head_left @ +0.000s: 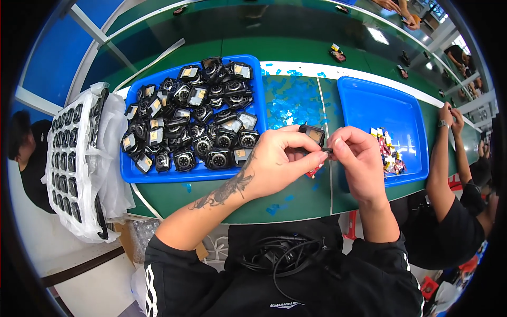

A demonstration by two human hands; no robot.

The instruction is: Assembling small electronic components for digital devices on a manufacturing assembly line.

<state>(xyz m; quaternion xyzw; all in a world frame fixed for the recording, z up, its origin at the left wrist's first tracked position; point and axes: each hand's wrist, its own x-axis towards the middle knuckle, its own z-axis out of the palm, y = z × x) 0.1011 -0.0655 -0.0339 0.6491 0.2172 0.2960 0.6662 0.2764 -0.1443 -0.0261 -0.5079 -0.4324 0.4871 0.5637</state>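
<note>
In front of me, my left hand (282,159) grips a black smartwatch case (315,135) between thumb and fingers; its back part shows an opening with a copper-coloured patch. My right hand (360,161) pinches at the near right edge of the case, its fingertips almost meeting my left thumb. What lies between the right fingertips is small, dark and mostly hidden. Below the joined fingers shows a small red part (315,172). To the left, a blue tray (257,79) holds a heap of black smartwatch cases (196,113).
A second blue tray (369,103) on the right holds small red, yellow and white parts (392,158). Blue film scraps (290,108) litter the green bench. Stacked white-wrapped trays (66,158) stand at far left. A co-worker's arm (441,164) is close on the right.
</note>
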